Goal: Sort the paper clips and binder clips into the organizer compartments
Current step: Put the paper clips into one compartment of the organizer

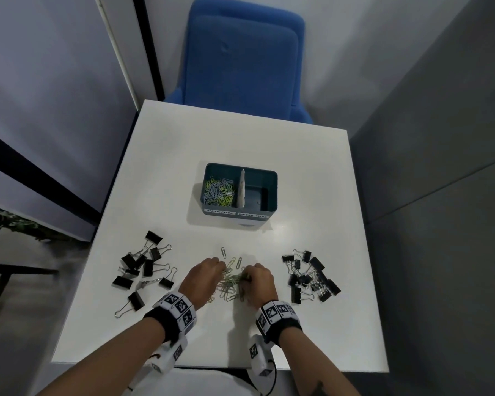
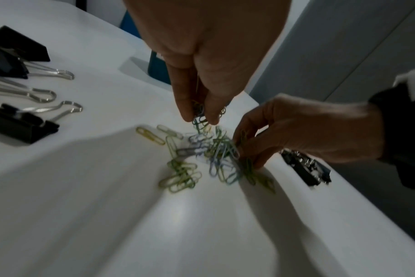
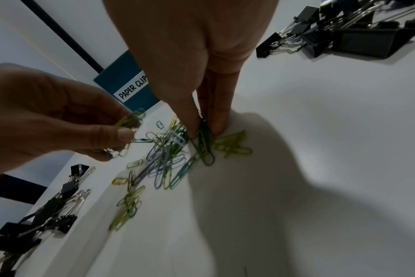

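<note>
A loose pile of green, yellow and blue paper clips (image 1: 229,284) lies on the white table between my hands. My left hand (image 1: 222,269) pinches a small bunch of paper clips (image 2: 199,116) just above the pile. My right hand (image 1: 247,277) pinches clips (image 3: 203,142) at the pile's right side, fingertips down on the table. The teal organizer (image 1: 272,192) stands beyond the pile. Its left compartment, labelled PAPER CLIPS, holds many paper clips (image 1: 219,190). The right compartment (image 1: 256,195), labelled BINDER CLIPS, looks bare.
Black binder clips lie in two groups, one left (image 1: 143,267) and one right (image 1: 312,277) of my hands. A blue chair (image 1: 240,58) stands behind the table (image 1: 240,138). Grey walls close in on both sides.
</note>
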`<state>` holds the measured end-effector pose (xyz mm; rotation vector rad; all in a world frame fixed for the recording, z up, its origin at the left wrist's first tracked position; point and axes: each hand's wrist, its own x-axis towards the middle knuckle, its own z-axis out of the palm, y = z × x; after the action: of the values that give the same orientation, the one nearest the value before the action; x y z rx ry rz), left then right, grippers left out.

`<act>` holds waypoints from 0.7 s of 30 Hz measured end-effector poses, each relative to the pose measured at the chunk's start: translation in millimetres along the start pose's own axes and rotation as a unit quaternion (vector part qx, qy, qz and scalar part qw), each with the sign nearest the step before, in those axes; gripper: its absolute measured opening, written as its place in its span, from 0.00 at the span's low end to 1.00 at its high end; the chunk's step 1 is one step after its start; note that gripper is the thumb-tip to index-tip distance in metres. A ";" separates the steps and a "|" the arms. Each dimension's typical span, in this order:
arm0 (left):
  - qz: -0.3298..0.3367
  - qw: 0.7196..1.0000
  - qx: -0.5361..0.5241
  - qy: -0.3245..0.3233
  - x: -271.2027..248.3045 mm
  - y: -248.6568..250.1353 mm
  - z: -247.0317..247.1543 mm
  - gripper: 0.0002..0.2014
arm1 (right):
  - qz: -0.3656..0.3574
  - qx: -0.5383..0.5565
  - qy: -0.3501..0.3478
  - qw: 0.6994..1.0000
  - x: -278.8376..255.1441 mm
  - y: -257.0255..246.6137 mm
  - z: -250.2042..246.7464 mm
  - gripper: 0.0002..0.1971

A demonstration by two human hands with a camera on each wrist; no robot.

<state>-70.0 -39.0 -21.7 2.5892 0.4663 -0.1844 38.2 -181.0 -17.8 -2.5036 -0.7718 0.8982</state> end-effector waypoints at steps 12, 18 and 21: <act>0.059 0.979 -0.109 0.162 62.2 34.6 -138.3 0.07 | -0.010 0.084 0.034 0.996 -14.2 0.6 -29.6 0.05; -0.005 0.983 -0.108 0.149 113.5 19.8 -164.1 0.12 | -0.070 0.105 0.063 0.990 2.8 -34.7 -65.0 0.03; -0.029 0.983 -0.090 0.157 111.8 12.4 -160.3 0.13 | -0.099 0.110 0.091 0.985 26.8 -60.3 -89.8 0.03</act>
<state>45.7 63.2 98.8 2.4332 0.6404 0.2400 93.3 -131.5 65.5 -2.2326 -0.7964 0.6393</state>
